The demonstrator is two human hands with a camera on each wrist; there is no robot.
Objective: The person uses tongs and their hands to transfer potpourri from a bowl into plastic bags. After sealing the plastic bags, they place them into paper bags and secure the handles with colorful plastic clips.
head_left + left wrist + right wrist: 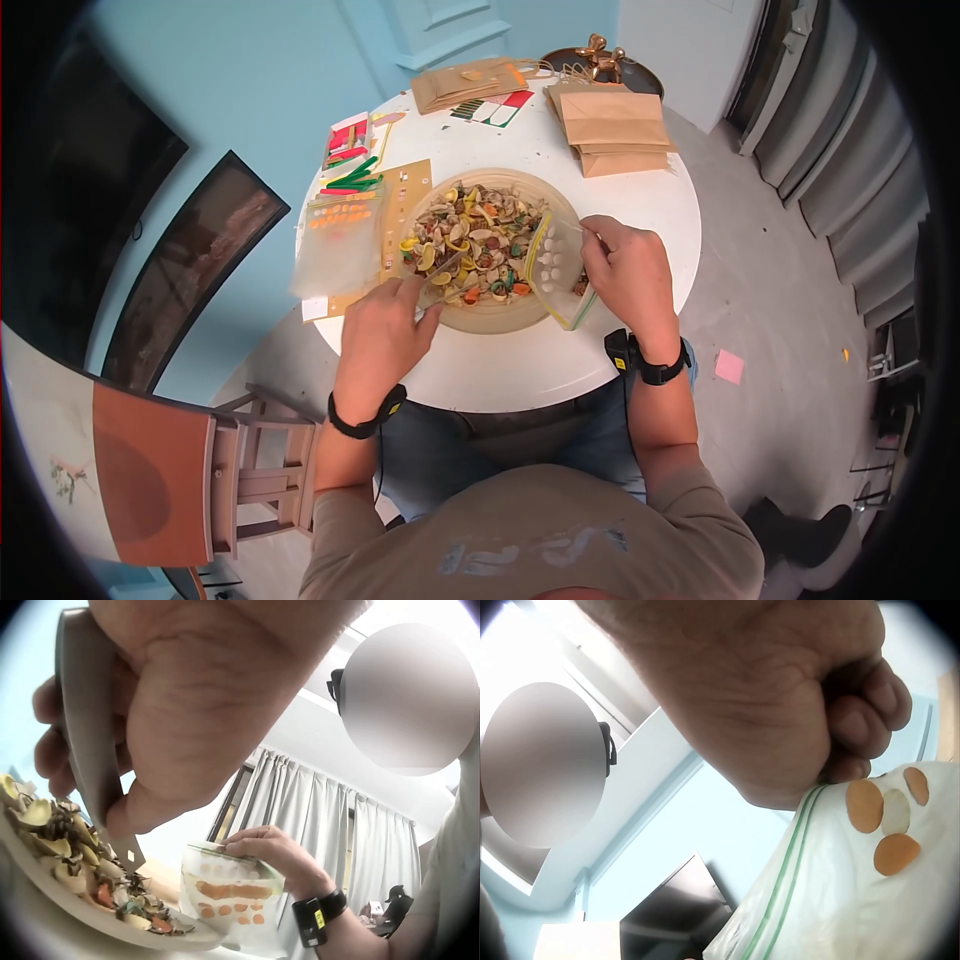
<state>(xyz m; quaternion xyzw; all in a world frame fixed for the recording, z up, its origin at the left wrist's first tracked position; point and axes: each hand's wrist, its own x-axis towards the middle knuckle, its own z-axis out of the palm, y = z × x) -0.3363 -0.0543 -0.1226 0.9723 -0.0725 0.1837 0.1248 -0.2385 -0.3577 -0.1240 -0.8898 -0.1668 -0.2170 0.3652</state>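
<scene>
In the head view my left hand [385, 330] reaches over the near left of a wide round dish [500, 318]. It grips a pair of metal tongs [91, 727], whose ends reach down to the dried pieces [480, 240] heaped in the dish. These are mixed shell-like pieces with yellow, orange and green bits. My right hand [632, 265] pinches the top edge of a clear zip bag [556, 262] at the dish's right side. Orange and pale round dots mark the bag, and its green-striped seal shows in the right wrist view.
More dotted bags [340, 245] lie at the left on a brown paper sheet [408, 185], below green and red strips [352, 178]. Brown paper bags [615, 125] stand at the back right, another paper packet [465, 85] at the back. The round white table [480, 385] has its edge near my lap.
</scene>
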